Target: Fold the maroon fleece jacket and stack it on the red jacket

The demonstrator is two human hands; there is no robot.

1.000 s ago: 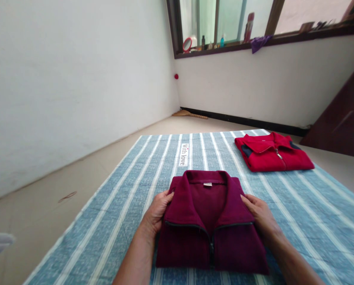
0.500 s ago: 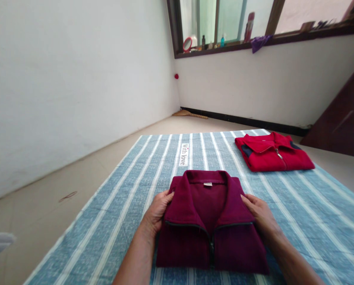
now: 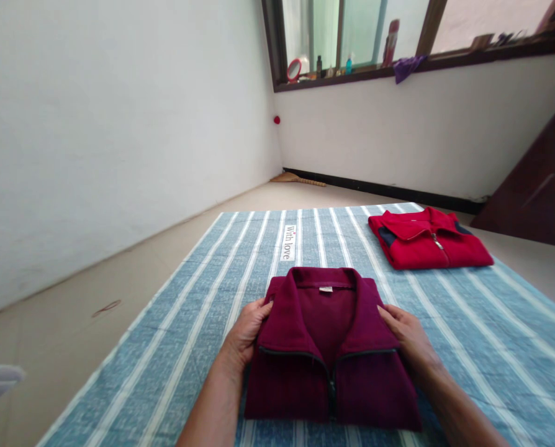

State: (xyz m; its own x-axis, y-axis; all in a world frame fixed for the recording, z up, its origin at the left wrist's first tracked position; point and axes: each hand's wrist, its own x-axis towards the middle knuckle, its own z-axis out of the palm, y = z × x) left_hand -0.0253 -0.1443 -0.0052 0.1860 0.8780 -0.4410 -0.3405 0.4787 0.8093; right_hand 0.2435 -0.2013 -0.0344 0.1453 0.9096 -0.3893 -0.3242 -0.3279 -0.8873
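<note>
A folded maroon zip jacket (image 3: 328, 366) lies collar-up on the blue striped mat (image 3: 468, 323) right in front of me. My left hand (image 3: 246, 332) clasps its left edge beside the collar, thumb on top and fingers curled under the cloth. On the opposite edge, my right hand (image 3: 410, 338) holds the jacket the same way, thumb resting on the collar flap. Both hands are closed on the fabric.
A second folded jacket, bright red (image 3: 429, 239), rests on the mat's far right. White walls stand to the left and ahead. A window sill (image 3: 398, 65) carries bottles and a small mirror. A dark wooden panel (image 3: 538, 186) leans at the right. Bare floor (image 3: 72, 323) borders the mat's left.
</note>
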